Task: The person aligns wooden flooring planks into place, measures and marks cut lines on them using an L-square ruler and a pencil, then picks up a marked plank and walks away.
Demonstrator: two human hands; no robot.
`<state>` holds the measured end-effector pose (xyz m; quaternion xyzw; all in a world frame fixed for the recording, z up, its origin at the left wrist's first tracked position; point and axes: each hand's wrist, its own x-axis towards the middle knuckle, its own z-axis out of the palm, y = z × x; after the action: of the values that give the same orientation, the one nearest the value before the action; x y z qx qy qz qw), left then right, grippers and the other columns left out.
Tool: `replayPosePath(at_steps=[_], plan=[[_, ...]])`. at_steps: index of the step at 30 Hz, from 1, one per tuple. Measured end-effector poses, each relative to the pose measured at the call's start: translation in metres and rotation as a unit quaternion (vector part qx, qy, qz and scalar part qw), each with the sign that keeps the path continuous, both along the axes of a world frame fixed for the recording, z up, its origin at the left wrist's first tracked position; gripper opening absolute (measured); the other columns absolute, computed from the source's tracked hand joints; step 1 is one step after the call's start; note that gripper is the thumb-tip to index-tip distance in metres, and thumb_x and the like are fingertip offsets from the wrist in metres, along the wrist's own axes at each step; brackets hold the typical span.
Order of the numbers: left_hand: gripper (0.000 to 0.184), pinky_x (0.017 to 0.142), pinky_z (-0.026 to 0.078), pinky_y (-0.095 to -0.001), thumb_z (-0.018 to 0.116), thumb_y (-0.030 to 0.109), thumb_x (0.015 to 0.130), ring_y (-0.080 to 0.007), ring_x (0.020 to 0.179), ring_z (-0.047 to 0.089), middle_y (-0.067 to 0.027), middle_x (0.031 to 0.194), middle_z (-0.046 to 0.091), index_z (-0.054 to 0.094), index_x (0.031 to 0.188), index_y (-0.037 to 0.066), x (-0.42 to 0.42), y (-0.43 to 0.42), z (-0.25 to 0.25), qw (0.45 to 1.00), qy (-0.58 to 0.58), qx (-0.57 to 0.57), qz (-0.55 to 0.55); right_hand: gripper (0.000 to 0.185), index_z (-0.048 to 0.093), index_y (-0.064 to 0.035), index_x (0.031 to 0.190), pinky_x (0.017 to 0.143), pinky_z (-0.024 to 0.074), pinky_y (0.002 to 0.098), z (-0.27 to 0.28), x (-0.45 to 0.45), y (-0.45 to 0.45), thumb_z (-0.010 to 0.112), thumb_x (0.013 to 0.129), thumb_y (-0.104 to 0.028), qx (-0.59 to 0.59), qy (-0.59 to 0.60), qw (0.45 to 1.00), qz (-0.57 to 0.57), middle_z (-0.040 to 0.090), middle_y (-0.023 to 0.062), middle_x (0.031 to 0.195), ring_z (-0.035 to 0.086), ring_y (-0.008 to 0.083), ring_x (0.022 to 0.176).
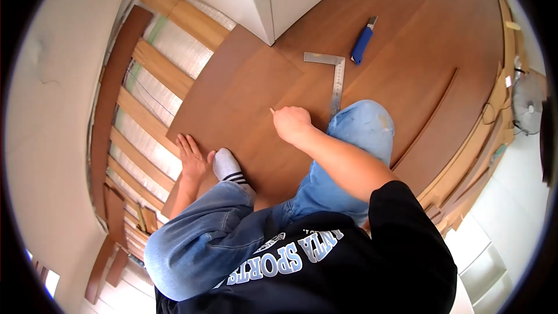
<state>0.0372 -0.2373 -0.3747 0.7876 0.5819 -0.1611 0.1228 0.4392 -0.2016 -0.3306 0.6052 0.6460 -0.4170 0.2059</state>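
My left hand [193, 160] lies with its fingers spread on the left edge of a brown floorboard [232, 81], beside my socked foot [225, 164]. Over the boards, my right hand [292, 123] is closed in a fist around what looks like a pencil [272, 110]; only its short, pale tip sticks out. A metal try square [338, 78] rests on the floor ahead of my right knee, its lower end partly hidden by the knee. Just beyond it is a blue utility knife [362, 43] with its blade end pointing away.
Wooden battens [163, 70] with silvery sheeting between them run along the left. A white wall corner [271, 38] juts in at the top. A thin brown strip [427, 117] lies on the right, near stacked boards [471, 180] and a fan [527, 104].
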Motion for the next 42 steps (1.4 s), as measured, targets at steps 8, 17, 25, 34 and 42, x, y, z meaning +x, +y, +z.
replayPosePath(at_steps=[8, 17, 25, 34, 42], plan=[[0.072, 0.13, 0.033, -0.0534, 0.072, 0.04, 0.103, -0.0386, 0.151, 0.049, -0.0179, 0.17, 0.043, 0.049, 0.161, 0.006, 0.018, 0.053, 0.117, 0.953, 0.024, -0.275, -0.127, 0.034, 0.071, -0.0026, 0.123, 0.088, 0.0619, 0.0542, 0.01, 0.022, 0.036, 0.061, 0.099, -0.025, 0.016, 0.201, 0.971, -0.13, 0.08, 0.0215, 0.103, 0.078, 0.042, 0.1], [0.056, 0.121, 0.044, -0.0481, 0.071, 0.022, 0.099, -0.0323, 0.139, 0.059, -0.0149, 0.154, 0.061, 0.059, 0.151, 0.005, 0.128, 0.18, 0.153, 0.914, 0.003, -0.202, -0.352, 0.03, 0.071, -0.0029, 0.11, 0.086, 0.0608, 0.0565, 0.004, 0.027, 0.046, 0.055, 0.107, -0.028, 0.041, 0.242, 0.943, -0.225, 0.079, 0.025, 0.1, 0.077, 0.0449, 0.094], [0.064, 0.097, 0.058, -0.0487, 0.06, 0.009, 0.099, -0.036, 0.12, 0.07, -0.0148, 0.171, 0.046, 0.046, 0.161, 0.004, 0.29, 0.192, 0.058, 0.936, -0.081, -0.179, -0.293, 0.04, 0.08, 0.0001, 0.116, 0.095, 0.0621, 0.0493, -0.008, 0.039, 0.038, 0.057, 0.108, -0.031, -0.137, 0.173, 0.972, -0.08, 0.08, 0.0233, 0.116, 0.077, 0.04, 0.111], [0.089, 0.091, 0.06, -0.0461, 0.067, 0.009, 0.086, -0.0281, 0.125, 0.069, -0.0122, 0.178, 0.037, 0.037, 0.169, 0.002, 0.306, 0.149, 0.007, 0.971, -0.069, 0.01, -0.228, 0.041, 0.079, 0.0027, 0.12, 0.101, 0.0591, 0.0485, -0.015, 0.037, 0.038, 0.056, 0.108, -0.03, -0.162, 0.208, 0.962, -0.07, 0.078, 0.024, 0.124, 0.074, 0.0391, 0.119], [0.063, 0.108, 0.051, -0.0507, 0.064, 0.004, 0.089, -0.0341, 0.128, 0.064, -0.0107, 0.161, 0.057, 0.062, 0.151, 0.01, 0.263, 0.163, 0.033, 0.976, -0.165, 0.017, -0.143, 0.045, 0.081, 0.0021, 0.115, 0.098, 0.0595, 0.0497, -0.009, 0.039, 0.045, 0.06, 0.107, -0.037, -0.159, 0.216, 0.961, -0.066, 0.079, 0.0238, 0.119, 0.075, 0.039, 0.114]])
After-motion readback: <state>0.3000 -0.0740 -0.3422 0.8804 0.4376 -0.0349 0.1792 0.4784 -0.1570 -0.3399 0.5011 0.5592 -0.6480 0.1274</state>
